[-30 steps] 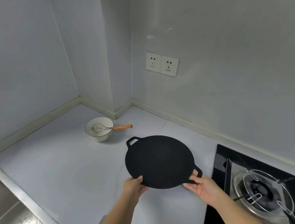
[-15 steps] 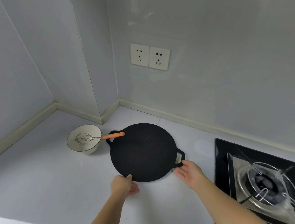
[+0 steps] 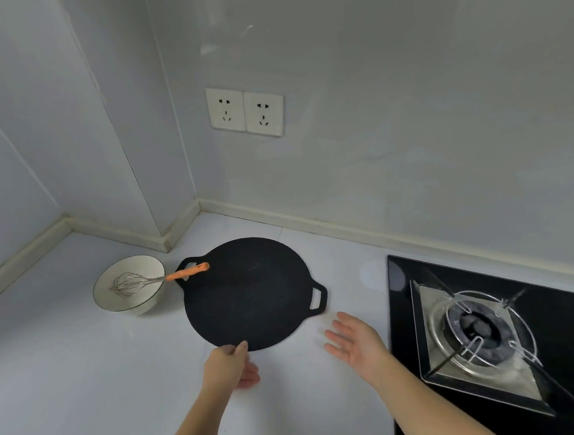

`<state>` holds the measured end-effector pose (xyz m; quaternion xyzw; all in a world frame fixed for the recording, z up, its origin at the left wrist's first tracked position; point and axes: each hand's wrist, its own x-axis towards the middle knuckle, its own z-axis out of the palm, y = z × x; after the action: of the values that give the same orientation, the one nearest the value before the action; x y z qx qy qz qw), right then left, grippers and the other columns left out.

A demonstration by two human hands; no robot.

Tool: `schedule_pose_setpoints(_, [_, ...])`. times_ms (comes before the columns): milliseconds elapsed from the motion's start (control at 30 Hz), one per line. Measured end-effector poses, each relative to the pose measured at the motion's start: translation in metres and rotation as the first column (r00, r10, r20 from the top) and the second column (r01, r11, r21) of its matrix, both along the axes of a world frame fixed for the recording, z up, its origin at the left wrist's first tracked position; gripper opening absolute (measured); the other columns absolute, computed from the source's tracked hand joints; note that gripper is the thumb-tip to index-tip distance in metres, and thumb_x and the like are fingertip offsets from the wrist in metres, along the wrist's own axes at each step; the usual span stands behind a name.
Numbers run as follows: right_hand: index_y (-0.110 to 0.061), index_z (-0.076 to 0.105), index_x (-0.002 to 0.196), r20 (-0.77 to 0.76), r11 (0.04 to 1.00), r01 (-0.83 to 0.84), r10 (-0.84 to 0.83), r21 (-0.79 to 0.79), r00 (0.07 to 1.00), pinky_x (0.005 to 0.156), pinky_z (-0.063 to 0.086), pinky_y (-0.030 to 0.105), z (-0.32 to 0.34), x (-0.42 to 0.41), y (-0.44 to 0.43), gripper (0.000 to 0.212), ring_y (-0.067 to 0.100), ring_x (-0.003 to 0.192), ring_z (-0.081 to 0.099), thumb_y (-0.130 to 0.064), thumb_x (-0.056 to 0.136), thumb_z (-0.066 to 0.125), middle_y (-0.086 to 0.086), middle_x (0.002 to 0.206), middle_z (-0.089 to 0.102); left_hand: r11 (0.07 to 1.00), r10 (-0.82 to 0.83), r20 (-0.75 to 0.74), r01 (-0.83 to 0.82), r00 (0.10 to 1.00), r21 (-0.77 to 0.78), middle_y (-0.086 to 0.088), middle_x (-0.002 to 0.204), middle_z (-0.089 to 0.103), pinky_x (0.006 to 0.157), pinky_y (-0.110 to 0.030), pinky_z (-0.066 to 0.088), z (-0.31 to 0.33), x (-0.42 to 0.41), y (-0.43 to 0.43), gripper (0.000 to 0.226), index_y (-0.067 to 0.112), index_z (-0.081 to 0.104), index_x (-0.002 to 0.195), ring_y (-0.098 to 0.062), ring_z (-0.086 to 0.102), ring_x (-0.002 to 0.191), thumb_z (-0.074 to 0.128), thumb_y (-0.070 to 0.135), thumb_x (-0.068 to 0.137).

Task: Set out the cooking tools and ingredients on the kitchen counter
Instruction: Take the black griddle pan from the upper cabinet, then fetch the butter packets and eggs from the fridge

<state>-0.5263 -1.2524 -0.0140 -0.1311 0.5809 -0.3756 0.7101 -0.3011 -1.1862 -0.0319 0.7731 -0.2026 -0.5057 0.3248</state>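
— Where is the pan (image 3: 250,292)?

— Flat on the white surface (image 3: 67,372), in the middle, between the bowl (image 3: 130,298) on its left and the gas hob (image 3: 493,331) on its right. It is black and round, with a loop handle on each side.

— Who has hold of it?

— Only the left hand (image 3: 227,366). Its thumb lies on the near rim and the other fingers are curled below, so it pinches the edge.

— And the right hand (image 3: 357,344)?

— Apart from the pan, just beside the right loop handle, between pan and hob. The palm faces up and to the left, and its fingers (image 3: 342,329) are straight and slightly spread, holding nothing.

— What is in the bowl?

— A wire whisk (image 3: 129,284). Its head sits inside the bowl, and its orange handle leans over the bowl's rim and reaches across the pan's left loop handle.

— Does the bowl touch the pan?

— I cannot tell; they are just beside each other.

— Anything behind?

— Two wall sockets (image 3: 245,111) above the pan, side by side.
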Motion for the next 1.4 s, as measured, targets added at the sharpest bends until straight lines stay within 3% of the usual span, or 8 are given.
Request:
schedule_pose_setpoints(133, [-0.008, 0.057, 0.122, 0.056, 0.998, -0.012, 0.016, -0.060, 0.998, 0.074, 0.053, 0.041, 0.018, -0.024, 0.024, 0.027, 0.030, 0.101, 0.063, -0.013, 0.097, 0.052, 0.012, 0.115, 0.064, 0.977, -0.044, -0.060, 0.031, 0.997, -0.210, -0.012, 0.081, 0.073, 0.065, -0.033, 0.058, 0.023, -0.044, 0.013, 0.023, 0.002, 0.063, 0.097, -0.027, 0.072, 0.068, 0.051, 0.022, 0.098])
schedule_pose_setpoints(300, [-0.011, 0.061, 0.113, 0.066, 0.981, -0.052, 0.065, -0.186, 0.996, 0.072, 0.052, 0.037, 0.053, -0.057, 0.041, 0.020, 0.028, 0.096, 0.065, -0.009, 0.096, 0.051, 0.012, 0.109, 0.068, 0.912, -0.024, -0.139, -0.035, 0.990, -0.409, -0.007, 0.081, 0.074, 0.067, -0.034, 0.058, 0.068, -0.108, 0.031, 0.015, 0.005, 0.064, 0.094, -0.022, 0.073, 0.072, 0.055, 0.017, 0.094])
schedule_pose_setpoints(467, [-0.012, 0.061, 0.113, 0.119, 0.950, -0.044, 0.084, -0.309, 0.989, 0.073, 0.051, 0.035, 0.082, -0.117, 0.067, 0.022, 0.024, 0.091, 0.065, -0.008, 0.097, 0.047, 0.008, 0.101, 0.069, 0.867, 0.001, -0.215, -0.108, 0.977, -0.487, -0.008, 0.083, 0.074, 0.070, -0.035, 0.058, 0.096, -0.176, 0.066, 0.014, 0.004, 0.064, 0.095, -0.023, 0.072, 0.076, 0.057, 0.016, 0.095])
schedule_pose_setpoints(667, [-0.011, 0.062, 0.116, 0.116, 0.910, -0.012, 0.066, -0.415, 0.991, 0.077, 0.053, 0.036, 0.108, -0.210, 0.111, 0.023, 0.023, 0.091, 0.066, -0.008, 0.097, 0.049, 0.007, 0.097, 0.069, 0.834, -0.084, -0.209, -0.046, 0.974, -0.550, -0.007, 0.084, 0.074, 0.070, -0.032, 0.056, 0.118, -0.264, 0.099, 0.014, 0.006, 0.064, 0.095, -0.023, 0.072, 0.079, 0.057, 0.017, 0.094])
schedule_pose_setpoints(867, [-0.011, 0.063, 0.115, 0.076, 0.860, 0.113, -0.087, -0.498, 0.993, 0.074, 0.053, 0.035, 0.130, -0.331, 0.165, 0.022, 0.020, 0.086, 0.067, -0.008, 0.097, 0.051, 0.006, 0.095, 0.069, 0.760, -0.294, -0.167, 0.124, 0.941, -0.638, -0.007, 0.085, 0.074, 0.075, -0.035, 0.057, 0.142, -0.378, 0.112, 0.015, 0.008, 0.065, 0.096, -0.021, 0.072, 0.081, 0.058, 0.020, 0.094])
schedule_pose_setpoints(1067, [-0.009, 0.063, 0.102, -0.020, 0.821, 0.258, -0.311, -0.510, 0.950, 0.076, 0.053, 0.035, 0.141, -0.437, 0.213, 0.012, 0.020, 0.087, 0.067, -0.015, 0.093, 0.061, 0.006, 0.092, 0.068, 0.698, -0.491, -0.139, 0.293, 0.860, -0.654, -0.007, 0.082, 0.074, 0.066, -0.027, 0.056, 0.154, -0.483, 0.115, 0.014, 0.007, 0.064, 0.095, -0.021, 0.072, 0.077, 0.058, 0.019, 0.094])
schedule_pose_setpoints(1400, [-0.007, 0.065, 0.095, -0.146, 0.702, 0.464, -0.621, -0.541, 0.770, 0.078, 0.052, 0.035, 0.167, -0.610, 0.252, 0.007, 0.023, 0.084, 0.064, -0.013, 0.093, 0.060, 0.009, 0.086, 0.066, 0.585, -0.731, -0.168, 0.481, 0.662, -0.653, -0.008, 0.079, 0.073, 0.066, -0.028, 0.057, 0.153, -0.653, 0.097, 0.014, 0.006, 0.067, 0.091, -0.023, 0.071, 0.076, 0.058, 0.017, 0.094])
